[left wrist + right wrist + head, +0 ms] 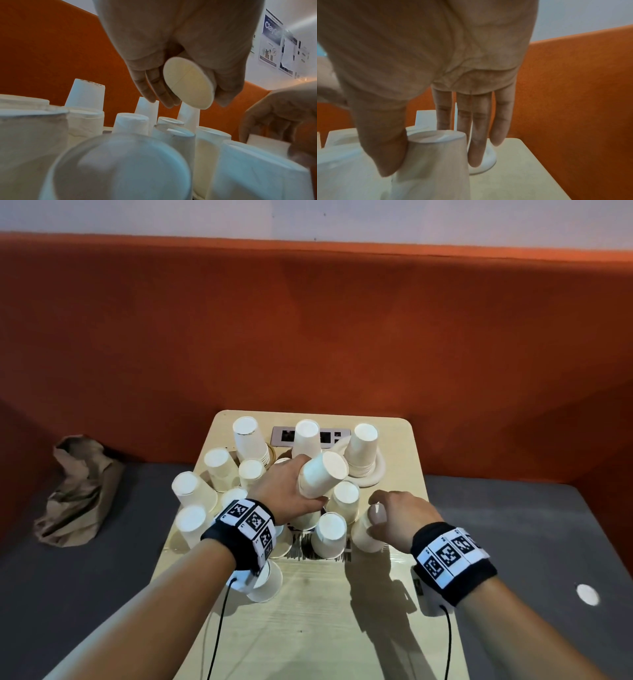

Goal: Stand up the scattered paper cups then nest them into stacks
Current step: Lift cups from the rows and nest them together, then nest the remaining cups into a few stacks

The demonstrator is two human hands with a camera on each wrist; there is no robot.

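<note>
Many white paper cups stand upside down on a small wooden table (308, 628). My left hand (306, 484) grips one cup (323, 474) lifted and tilted above the middle of the cluster, its base pointing up and away. In the left wrist view this held cup (188, 83) sits between fingers and thumb of the left hand (192, 100). My right hand (376, 513) pinches an upside-down cup (366, 534) at the cluster's front right, which rests on the table. In the right wrist view the thumb (385, 148) presses the near side of that cup (433, 146) and straight fingers lie behind it.
Three nested stacks stand at the back: left (250, 440), middle (306, 436), right (361, 450) on a white round base (373, 477). A socket panel (284, 436) is set in the tabletop. A crumpled brown bag (78, 491) lies on the grey seat at the left. Orange padding surrounds the table.
</note>
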